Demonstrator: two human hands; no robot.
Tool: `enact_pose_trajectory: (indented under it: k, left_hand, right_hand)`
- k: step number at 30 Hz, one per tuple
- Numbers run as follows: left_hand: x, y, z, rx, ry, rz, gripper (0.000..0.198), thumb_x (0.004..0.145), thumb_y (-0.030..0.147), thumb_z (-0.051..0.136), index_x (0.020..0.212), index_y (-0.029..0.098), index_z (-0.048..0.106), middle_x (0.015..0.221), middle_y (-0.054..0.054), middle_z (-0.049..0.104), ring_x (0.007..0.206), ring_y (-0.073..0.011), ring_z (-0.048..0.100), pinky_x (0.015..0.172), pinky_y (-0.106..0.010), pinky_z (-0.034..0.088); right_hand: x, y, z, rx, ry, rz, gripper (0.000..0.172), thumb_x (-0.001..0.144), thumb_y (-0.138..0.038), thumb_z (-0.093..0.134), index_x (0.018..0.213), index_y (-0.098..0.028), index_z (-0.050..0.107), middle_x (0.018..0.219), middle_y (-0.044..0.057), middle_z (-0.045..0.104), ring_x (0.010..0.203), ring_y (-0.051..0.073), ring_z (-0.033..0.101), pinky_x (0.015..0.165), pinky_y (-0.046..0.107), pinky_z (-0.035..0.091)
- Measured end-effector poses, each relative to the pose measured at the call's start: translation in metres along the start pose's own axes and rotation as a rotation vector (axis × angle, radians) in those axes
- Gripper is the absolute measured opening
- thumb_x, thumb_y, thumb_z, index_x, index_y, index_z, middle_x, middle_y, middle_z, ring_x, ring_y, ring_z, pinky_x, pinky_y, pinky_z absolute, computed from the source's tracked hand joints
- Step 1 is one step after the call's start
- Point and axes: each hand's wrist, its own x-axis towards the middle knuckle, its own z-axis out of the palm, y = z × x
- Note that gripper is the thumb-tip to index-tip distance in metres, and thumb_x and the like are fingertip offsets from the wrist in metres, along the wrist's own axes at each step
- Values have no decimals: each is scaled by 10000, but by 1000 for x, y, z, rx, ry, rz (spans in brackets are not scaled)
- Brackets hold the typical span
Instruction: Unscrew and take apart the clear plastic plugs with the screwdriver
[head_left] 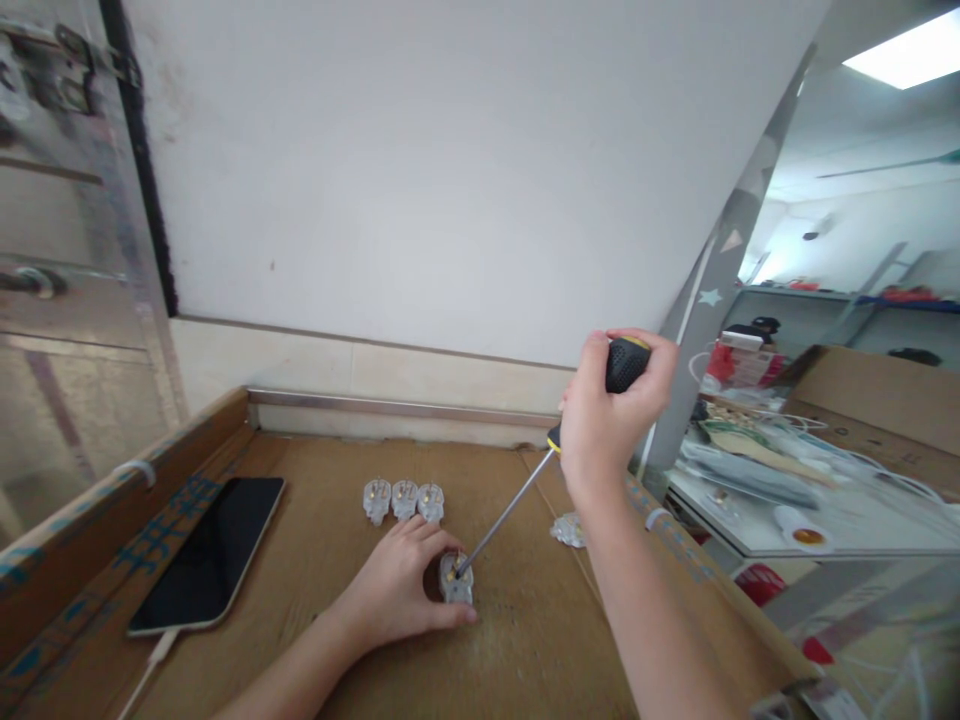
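My right hand [611,420] is wrapped round the black and yellow handle of a screwdriver [510,506]. Its long shaft slants down to the left, and the tip meets a clear plastic plug housing [457,588] with brass-coloured metal parts inside. Thumb and fingers of my left hand [409,585] pinch that housing against the cardboard surface. Just beyond the left hand, three similar clear plug housings [405,497] stand side by side in a row. Another clear plastic piece [568,530] lies near my right forearm, partly hidden by it.
A phone [210,555] with a white cable [154,660] lies at the left on the cardboard work surface [322,480]. Raised cardboard edges [135,470] border it. A white wall panel [420,180] rises behind. At right stands a cluttered table [780,535] with a cardboard box [885,400].
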Motion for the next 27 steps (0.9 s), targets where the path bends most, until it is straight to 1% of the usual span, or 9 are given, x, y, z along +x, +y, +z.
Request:
enact_pose_trajectory:
  k: [5, 11, 17, 23, 27]
  left_hand:
    - [1, -1, 1, 10, -3, -2, 494, 608, 540, 714, 976, 227, 614, 892, -27, 640, 876, -241, 548, 786, -354, 401]
    - [1, -2, 2, 57, 2, -6, 533, 593, 568, 711, 965, 197, 619, 882, -45, 637, 875, -255, 548, 784, -368, 402]
    - [2, 0, 0, 58, -2, -2, 524, 610, 580, 693, 984, 220, 623, 893, -35, 648, 881, -253, 549, 792, -368, 394]
    - [3, -2, 1, 63, 5, 4, 522, 622, 601, 676, 967, 212, 629, 877, -37, 647, 871, -249, 549, 781, -363, 395]
    - [4, -3, 2, 78, 5, -1, 530, 621, 606, 675, 963, 204, 633, 866, -44, 646, 865, -252, 550, 776, -367, 400]
  right_hand:
    - [0, -4, 0, 5, 2, -15, 104, 804, -285, 500, 840, -200, 451, 776, 13, 492, 735, 173, 566, 573, 285, 466]
    - [5, -8, -5, -22, 89, -21, 97, 811, -283, 491, 848, -200, 459, 836, 42, 506, 817, 201, 575, 580, 295, 474]
    - [-4, -20, -7, -32, 17, -1, 87, 816, -276, 498, 860, -209, 464, 822, 41, 511, 785, 203, 579, 570, 303, 469]
    - [-9, -29, -11, -37, 12, 12, 80, 829, -269, 475, 877, -211, 450, 856, 59, 509, 811, 215, 577, 573, 310, 461]
    - [-10, -37, -11, -52, 25, -17, 33, 828, -230, 467, 848, -212, 447, 820, 49, 505, 783, 201, 563, 638, 329, 462]
